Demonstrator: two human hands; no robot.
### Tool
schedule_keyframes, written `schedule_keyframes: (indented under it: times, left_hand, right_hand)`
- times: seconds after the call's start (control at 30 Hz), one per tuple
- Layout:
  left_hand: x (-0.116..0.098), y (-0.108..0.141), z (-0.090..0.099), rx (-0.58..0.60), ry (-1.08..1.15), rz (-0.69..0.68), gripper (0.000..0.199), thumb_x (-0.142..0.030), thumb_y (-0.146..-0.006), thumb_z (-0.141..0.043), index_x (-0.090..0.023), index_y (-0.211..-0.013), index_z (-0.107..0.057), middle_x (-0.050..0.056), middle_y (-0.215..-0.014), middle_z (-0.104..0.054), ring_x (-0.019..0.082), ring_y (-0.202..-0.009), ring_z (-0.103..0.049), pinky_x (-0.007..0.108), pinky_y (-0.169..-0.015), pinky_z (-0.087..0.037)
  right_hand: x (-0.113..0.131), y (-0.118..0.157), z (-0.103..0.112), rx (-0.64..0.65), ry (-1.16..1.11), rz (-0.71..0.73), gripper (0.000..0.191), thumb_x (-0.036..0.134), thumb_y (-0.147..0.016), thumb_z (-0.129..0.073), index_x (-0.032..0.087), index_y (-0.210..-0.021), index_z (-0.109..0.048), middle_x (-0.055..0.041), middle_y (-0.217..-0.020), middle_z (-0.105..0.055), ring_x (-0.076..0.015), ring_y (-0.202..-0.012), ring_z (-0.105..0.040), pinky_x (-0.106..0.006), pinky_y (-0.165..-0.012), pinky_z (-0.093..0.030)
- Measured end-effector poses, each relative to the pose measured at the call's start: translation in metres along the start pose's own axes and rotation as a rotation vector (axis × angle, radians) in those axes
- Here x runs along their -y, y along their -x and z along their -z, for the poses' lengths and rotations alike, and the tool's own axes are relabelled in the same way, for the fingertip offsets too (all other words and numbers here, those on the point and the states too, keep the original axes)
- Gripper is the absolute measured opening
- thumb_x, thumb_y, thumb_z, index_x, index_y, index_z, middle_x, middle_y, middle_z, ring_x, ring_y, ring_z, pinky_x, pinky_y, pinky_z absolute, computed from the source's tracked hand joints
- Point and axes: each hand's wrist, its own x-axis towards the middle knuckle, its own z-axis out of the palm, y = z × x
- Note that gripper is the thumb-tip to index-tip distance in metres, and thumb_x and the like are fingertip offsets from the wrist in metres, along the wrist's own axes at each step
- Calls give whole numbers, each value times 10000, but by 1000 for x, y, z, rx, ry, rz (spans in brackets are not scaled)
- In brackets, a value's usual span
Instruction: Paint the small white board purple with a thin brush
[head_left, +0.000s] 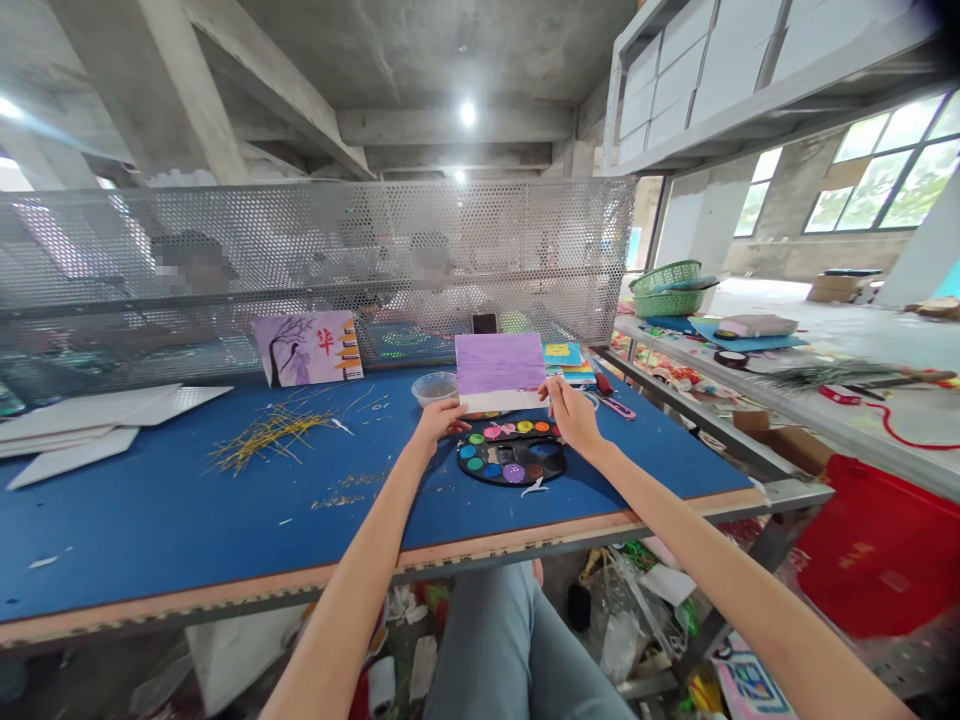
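Observation:
A small board (500, 368) painted purple, with a white strip along its bottom, stands tilted up between my two hands. My left hand (441, 420) pinches its lower left corner. At the lower right corner my right hand (568, 408) grips the board's edge. Below it on the blue table lies a black paint palette (514, 474) with round pans of several colours. A clear plastic bowl (435, 388) sits just behind my left hand. Farther left, a purple painted card (307, 348) with a tree, a red character and yellow roofs leans against the mesh panel.
Yellow thin sticks (274, 435) lie on the blue table (187, 520), with white boards (90, 420) at the far left. A pink cutter (619, 408) is right of my right hand. The perforated metal panel (285, 250) closes off the back; people show dimly behind it.

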Motion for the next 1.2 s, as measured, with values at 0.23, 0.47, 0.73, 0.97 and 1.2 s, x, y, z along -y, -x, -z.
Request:
schedule_keyframes:
  times: [0.23,0.47,0.73,0.97,1.2]
  left_hand:
    - [1,-1,1,3,10,-12,260,-329,-931,-603,-132,-1100,-622,53,-999,-669,149,-807,-655,331,-731,-565]
    - [1,0,1,8,-5,-8,257,-315,-931,-603,-135,-1113,-618,56,-1019,-661,153,-827,-651,334,-736,-565]
    - [0,1,1,13,-5,-15,266,-332,-931,-603,-134,-1108,-625,53,-999,-674,150,-808,-657,335,-738,-565]
    - [0,-1,1,6,-12,-5,269,-323,-932,-602,-135,-1124,-616,58,-1022,-664,154,-827,-654,337,-738,-566]
    - [0,-1,1,5,-13,4,269,-314,-932,-601,-136,-1133,-609,62,-1043,-655,158,-844,-651,339,-741,-567]
  right_hand:
    - [0,0,0,-5,5,-9,580,593,-992,-148,222,-938,-591,-41,-709,-662,-197,-707,-642,-273,-683,-421]
    - [1,0,0,34,1,6,561,582,-996,-160,231,-937,-593,-29,-687,-651,-189,-687,-638,-271,-678,-417]
    - [2,0,1,27,11,8,536,568,-1000,-175,235,-921,-587,-29,-693,-652,-190,-692,-640,-273,-688,-418]
    - [1,0,1,7,22,5,557,554,-1007,-146,218,-925,-583,-35,-697,-661,-184,-695,-648,-265,-675,-422]
    - [-1,0,0,0,31,5,568,554,-1008,-136,213,-922,-583,-39,-747,-683,-181,-687,-649,-262,-650,-421]
